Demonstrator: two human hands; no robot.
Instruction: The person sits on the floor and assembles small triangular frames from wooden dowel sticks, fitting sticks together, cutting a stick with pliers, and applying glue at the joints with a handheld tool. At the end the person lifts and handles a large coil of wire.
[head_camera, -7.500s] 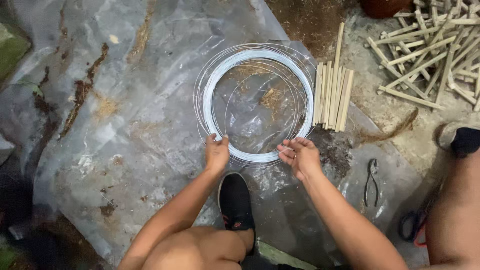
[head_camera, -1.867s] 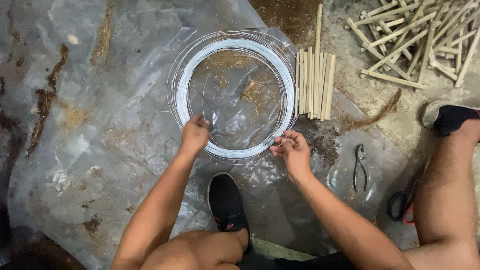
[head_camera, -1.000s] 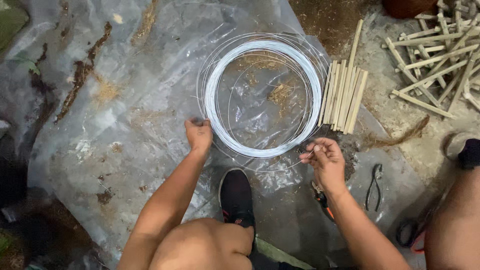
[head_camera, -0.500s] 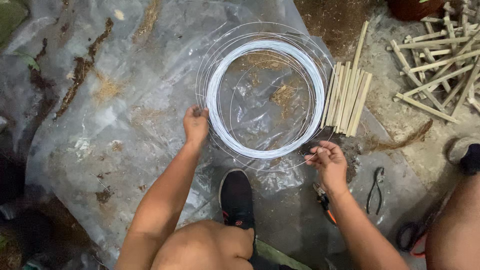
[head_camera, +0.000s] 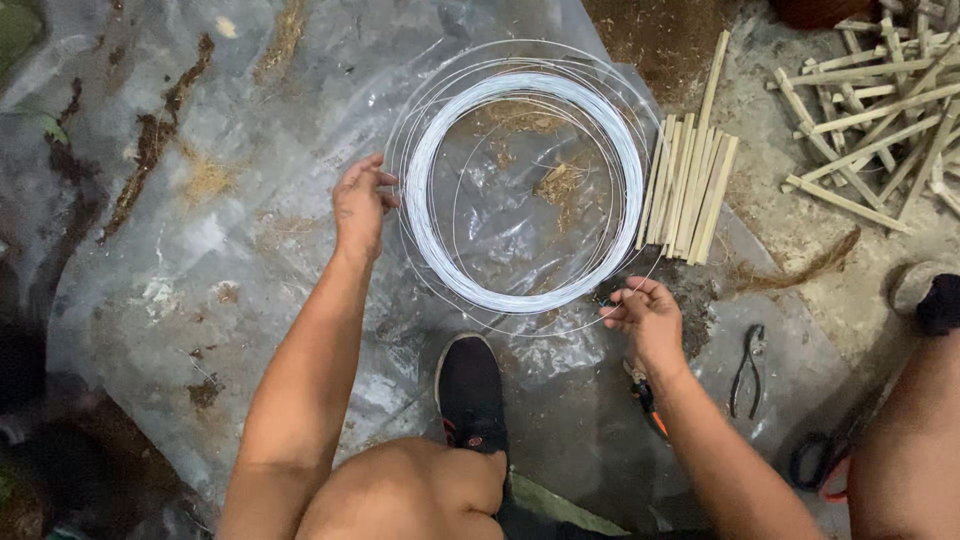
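A big coil of thin white wire (head_camera: 432, 210) lies flat on a clear plastic sheet (head_camera: 200, 250). My left hand (head_camera: 358, 205) rests at the coil's left edge, fingers on the outer loose strands. At the coil's lower right, my right hand (head_camera: 645, 318) pinches a loose strand between finger and thumb. Just under my right wrist lies a tool with an orange handle (head_camera: 648, 400). My black shoe (head_camera: 470, 395) points at the coil from below.
A row of cut bamboo slats (head_camera: 690, 180) lies right of the coil, and a loose heap of slats (head_camera: 880, 90) sits at the top right. Dark pliers (head_camera: 745, 368) and scissors (head_camera: 820, 460) lie on the ground at the right.
My left hand has slid up along the coil's left edge. My right hand has stayed at the lower right, still pinching wire. The camera has shifted a little.
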